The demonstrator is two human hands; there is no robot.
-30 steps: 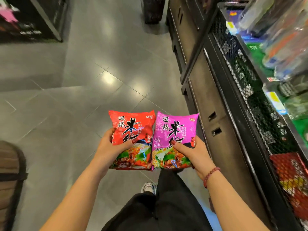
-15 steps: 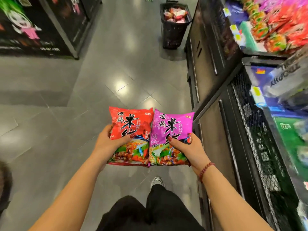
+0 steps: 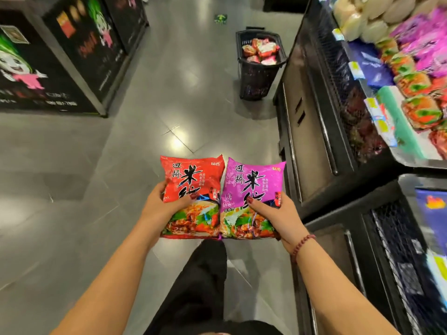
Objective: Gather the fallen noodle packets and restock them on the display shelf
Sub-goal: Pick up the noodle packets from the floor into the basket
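Holding two noodle packets out in front of the body, the person stands in a shop aisle on a grey tiled floor (image 3: 116, 189).

Hands:
- The left hand (image 3: 157, 209) grasps the red packet (image 3: 193, 180) at its left edge. The thumb lies across the front face and the fingers are hidden behind.
- The right hand (image 3: 278, 218) grasps the purple packet (image 3: 254, 182) at its lower right edge. The thumb lies across the front and the fingers are out of sight behind. A beaded bracelet (image 3: 302, 246) sits on that wrist.

Packets: both are face up with their tops pointing away from the person. They sit side by side with inner edges touching, above a leg in black trousers (image 3: 203, 281). Neither packet is on the shelf.

Surroundings:
- The display shelf (image 3: 314, 141) runs along the right side of the aisle, near the purple packet but apart from it.
- Its upper tier carries rows of red-and-green packets (image 3: 420, 110), with purple ones (image 3: 425, 44) and pale ones (image 3: 370, 15) farther along. This area is blurred.
- A black basket (image 3: 256, 78) stands on the floor ahead, just beside the shelf's base, with more packets (image 3: 261, 49) inside.
- A dark printed cabinet (image 3: 60, 68) stands on the left, well apart.
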